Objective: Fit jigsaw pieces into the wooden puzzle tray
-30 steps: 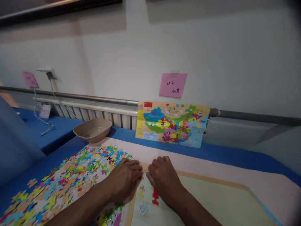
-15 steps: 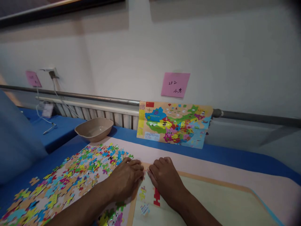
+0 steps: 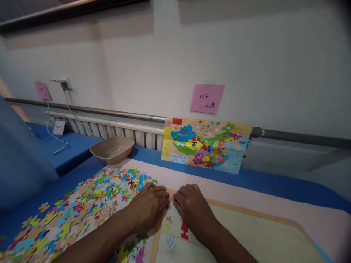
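Observation:
My left hand (image 3: pixel 146 210) and my right hand (image 3: pixel 192 210) lie knuckles up, with curled fingertips meeting at the top left corner of a cream puzzle board (image 3: pixel 260 237) with a tan rim. A small pinkish puzzle piece (image 3: pixel 170 199) shows between the fingertips, mostly hidden. On the board just below the hands lie a yellow piece (image 3: pixel 168 223), a red piece (image 3: pixel 184 230) and a white-blue piece (image 3: pixel 170 241). A wide spread of colourful loose pieces (image 3: pixel 82 208) covers the pink mat to the left of my left hand.
A finished colourful map puzzle (image 3: pixel 205 144) leans against the wall rail, under a pink note (image 3: pixel 207 98). A beige bowl (image 3: pixel 112 149) stands at the back left on the blue cloth (image 3: pixel 274 184). A radiator (image 3: pixel 109 128) and a charger cable (image 3: pixel 59 126) are further left.
The view has drifted slightly left and up, so everything sits a little further right. Both hands stay at the board's corner with fingertips together.

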`<state>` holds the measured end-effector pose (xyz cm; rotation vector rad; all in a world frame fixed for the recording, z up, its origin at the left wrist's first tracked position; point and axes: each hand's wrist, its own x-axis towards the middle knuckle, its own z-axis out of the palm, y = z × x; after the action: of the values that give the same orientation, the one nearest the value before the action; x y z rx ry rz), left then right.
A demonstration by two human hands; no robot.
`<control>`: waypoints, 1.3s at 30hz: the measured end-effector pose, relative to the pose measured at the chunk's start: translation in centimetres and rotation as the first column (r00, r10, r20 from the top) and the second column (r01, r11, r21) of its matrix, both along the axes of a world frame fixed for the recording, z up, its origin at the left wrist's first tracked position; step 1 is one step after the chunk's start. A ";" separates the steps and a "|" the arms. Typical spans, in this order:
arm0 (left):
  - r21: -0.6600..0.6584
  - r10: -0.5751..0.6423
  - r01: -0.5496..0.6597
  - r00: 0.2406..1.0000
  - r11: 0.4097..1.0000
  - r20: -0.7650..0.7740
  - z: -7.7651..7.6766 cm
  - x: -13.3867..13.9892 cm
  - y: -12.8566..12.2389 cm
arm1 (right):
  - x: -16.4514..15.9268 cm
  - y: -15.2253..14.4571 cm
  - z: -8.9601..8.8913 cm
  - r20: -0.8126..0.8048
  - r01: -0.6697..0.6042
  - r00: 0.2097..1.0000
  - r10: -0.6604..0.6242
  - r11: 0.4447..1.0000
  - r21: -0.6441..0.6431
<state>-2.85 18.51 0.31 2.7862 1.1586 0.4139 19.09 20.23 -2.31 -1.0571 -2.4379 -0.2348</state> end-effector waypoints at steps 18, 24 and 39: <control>0.001 -0.012 0.012 1.000 1.000 -0.009 -0.1 -0.1 0.2 | -0.1 -0.1 0.9 0.060 0.032 0.998 -0.025 0.992 -0.121; 0.001 -0.002 0.002 1.000 1.000 -0.007 -0.1 -0.1 0.0 | 0.1 -0.5 1.5 0.090 0.004 0.996 0.009 0.990 -0.144; -0.037 -0.031 0.032 0.999 0.999 0.042 0.5 -0.4 0.1 | 0.5 -0.2 2.3 -0.010 0.126 0.991 -0.137 0.934 -0.336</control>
<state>-3.29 18.60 0.77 2.7464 1.1007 0.4397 19.58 20.07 -0.05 -1.3583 -2.4322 0.1627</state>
